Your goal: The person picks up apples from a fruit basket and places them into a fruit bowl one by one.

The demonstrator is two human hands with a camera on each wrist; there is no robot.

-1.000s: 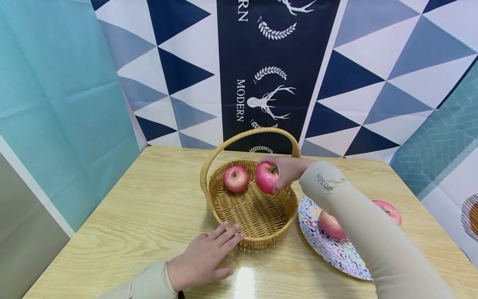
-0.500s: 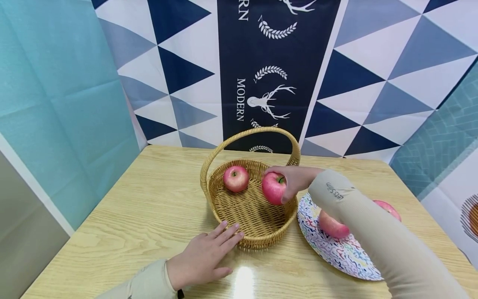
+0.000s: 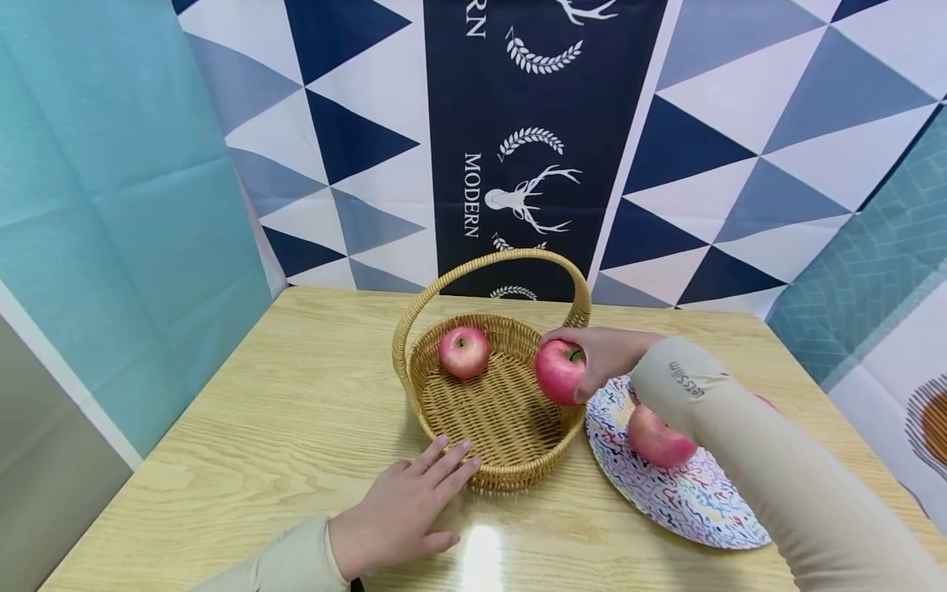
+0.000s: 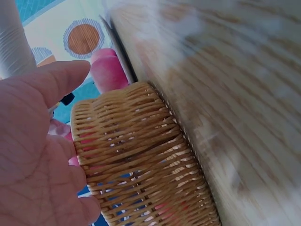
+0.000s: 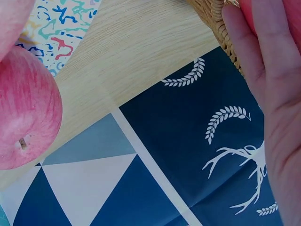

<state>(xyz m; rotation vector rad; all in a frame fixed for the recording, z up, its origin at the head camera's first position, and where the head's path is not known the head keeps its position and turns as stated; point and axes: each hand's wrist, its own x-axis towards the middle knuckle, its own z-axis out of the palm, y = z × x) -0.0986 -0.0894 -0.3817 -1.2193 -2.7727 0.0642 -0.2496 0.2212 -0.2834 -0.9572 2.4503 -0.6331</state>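
My right hand (image 3: 601, 355) grips a red apple (image 3: 558, 374) over the right side of the wicker basket (image 3: 484, 423), near its rim. Another apple (image 3: 464, 352) sits inside the basket at the back left. My left hand (image 3: 399, 516) lies with fingers straight, their tips at the basket's front rim. From the left wrist view, the left palm (image 4: 33, 155) is beside the woven wall (image 4: 136, 150). In the right wrist view, the right hand's fingers (image 5: 273, 52) curl over the apple, which is mostly cut off at the corner.
To the basket's right stands a round plate (image 3: 691, 501) with a colourful squiggle pattern. It bears apples (image 3: 654, 440), partly hidden by my right sleeve (image 3: 784, 477). The basket's tall handle (image 3: 510, 255) arches over it. A patterned cloth (image 3: 355, 148) hangs behind the wooden table (image 3: 318, 395).
My right hand has moved right and slightly toward me with the apple, from the basket's back middle to its right side. The left hand stays at the front rim.
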